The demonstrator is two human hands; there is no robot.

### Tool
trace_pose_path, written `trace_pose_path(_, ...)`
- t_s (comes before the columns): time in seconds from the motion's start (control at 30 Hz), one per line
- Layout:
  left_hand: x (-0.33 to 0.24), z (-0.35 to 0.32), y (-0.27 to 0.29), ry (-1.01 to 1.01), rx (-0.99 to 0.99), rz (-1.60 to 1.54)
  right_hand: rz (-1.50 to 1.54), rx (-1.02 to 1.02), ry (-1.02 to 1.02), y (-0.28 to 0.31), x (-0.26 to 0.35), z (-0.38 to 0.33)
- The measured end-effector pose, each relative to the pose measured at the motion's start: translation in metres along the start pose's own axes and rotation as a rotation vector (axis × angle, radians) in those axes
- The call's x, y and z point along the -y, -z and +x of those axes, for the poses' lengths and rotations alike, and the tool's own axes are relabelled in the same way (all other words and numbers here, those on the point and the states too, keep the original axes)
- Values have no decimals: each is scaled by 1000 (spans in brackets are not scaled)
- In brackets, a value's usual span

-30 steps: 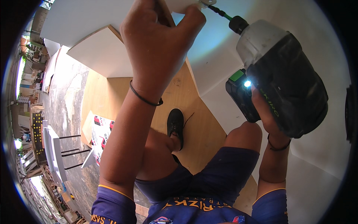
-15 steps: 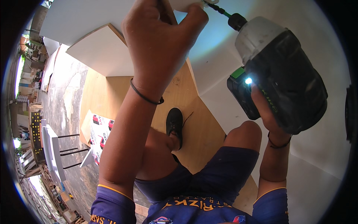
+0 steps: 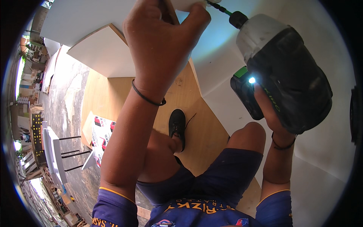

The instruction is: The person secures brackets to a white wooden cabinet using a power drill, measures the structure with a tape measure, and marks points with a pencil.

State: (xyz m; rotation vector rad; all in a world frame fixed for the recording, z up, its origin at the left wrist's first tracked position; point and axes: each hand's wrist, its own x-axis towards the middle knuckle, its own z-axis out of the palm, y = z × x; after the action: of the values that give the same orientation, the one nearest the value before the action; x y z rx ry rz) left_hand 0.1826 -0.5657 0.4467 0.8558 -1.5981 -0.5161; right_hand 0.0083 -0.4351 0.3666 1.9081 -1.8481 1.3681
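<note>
In my right hand [image 3: 269, 111] is a black and grey cordless drill [image 3: 291, 72] with its small lamp lit. Its dark bit [image 3: 220, 7] slants up to a small metal fitting [image 3: 208, 2] at the upper edge. My left hand [image 3: 162, 49] is closed round the brown edge of a white board [image 3: 171, 10], with thumb and bent fingers beside a rounded white piece [image 3: 184, 5]. The fingertips and most of that piece are hidden or cut off by the picture's top. Whether the bit sits in a screw, I cannot tell.
White panels [image 3: 321, 45] rise on the right, lit by the lamp. Another white panel [image 3: 102, 53] with a raw edge stands at left. Under my shoe [image 3: 177, 125] lies a wood-coloured board [image 3: 204, 125]. Printed sheeting [image 3: 101, 138] and a white stool-like piece [image 3: 55, 155] are farther left.
The drill has tilted and shifted slightly up and left, its chuck a little nearer the fitting. My left hand stays almost where it was.
</note>
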Motion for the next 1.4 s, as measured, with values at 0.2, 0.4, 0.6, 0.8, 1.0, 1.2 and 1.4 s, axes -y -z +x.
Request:
trace_pose_path(0.2,3,3,11,-1,96,-20,-88,33,73,0,-3,1)
trace_pose_path(0.4,-4,2,6,89,65,-84,-121,59,161,0,12,7)
trace_pose_path(0.6,0,3,13,92,167,-255,33,56,52,-2,3,-1)
trace_pose_path(0.8,22,2,13,-68,152,-160,181,52,79,2,13,14)
trace_pose_path(1.0,24,10,13,-63,49,5,9,112,178,0,-5,-9)
trace_pose_path(1.2,37,12,7,-96,-4,-187,13,117,181,-1,3,1)
trace_pose_path(1.4,37,10,3,-115,5,-286,73,138,143,-2,0,-2)
